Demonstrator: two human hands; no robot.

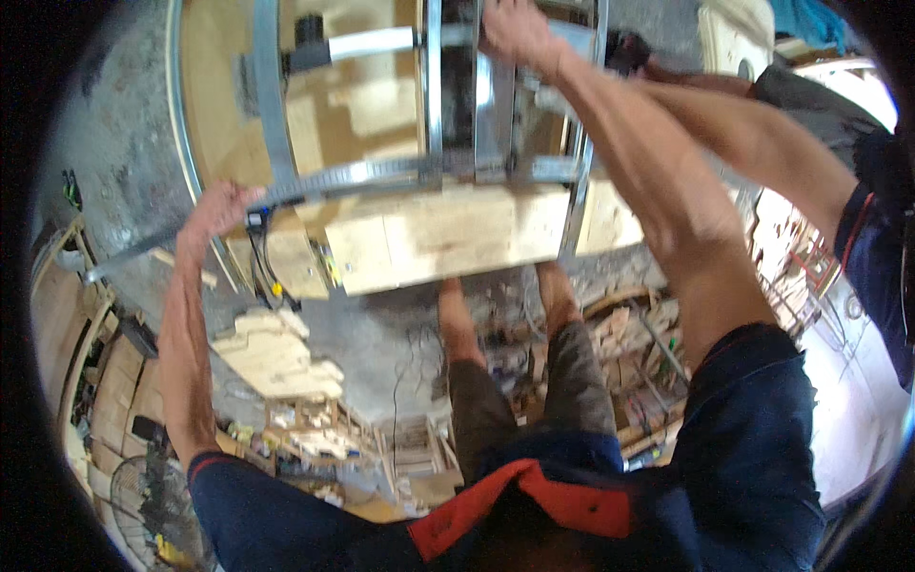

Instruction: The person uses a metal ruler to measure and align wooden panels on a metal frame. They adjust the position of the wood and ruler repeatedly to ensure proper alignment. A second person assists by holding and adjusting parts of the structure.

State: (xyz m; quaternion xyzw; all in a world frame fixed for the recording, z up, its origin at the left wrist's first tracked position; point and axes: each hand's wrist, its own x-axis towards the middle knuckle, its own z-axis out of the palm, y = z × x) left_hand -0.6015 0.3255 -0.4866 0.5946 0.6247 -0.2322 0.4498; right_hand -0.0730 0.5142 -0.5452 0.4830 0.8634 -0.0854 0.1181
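Note:
At the upper left, my left hand [219, 208] is closed on a long, thin metal strip [357, 174], which has what look like ruler markings. The strip lies across the near side of a metal frame [272, 95] and sticks out to the left of my hand. Farther away and to the right, my right hand [519, 36] grips the upper part of a wide, shiny metal channel [493, 114]. Its fingertips are partly cut off by the top edge. Pale wooden boards [457, 234] lie beneath and on the near side of the frame.
Another person's arm [724, 129] reaches in from the right, beside a dark tool [624, 52]. Black cables with a yellow part [277, 288] hang near my left hand. Cut wood pieces [272, 355] lie on the floor, and a fan [143, 496] stands at the lower left.

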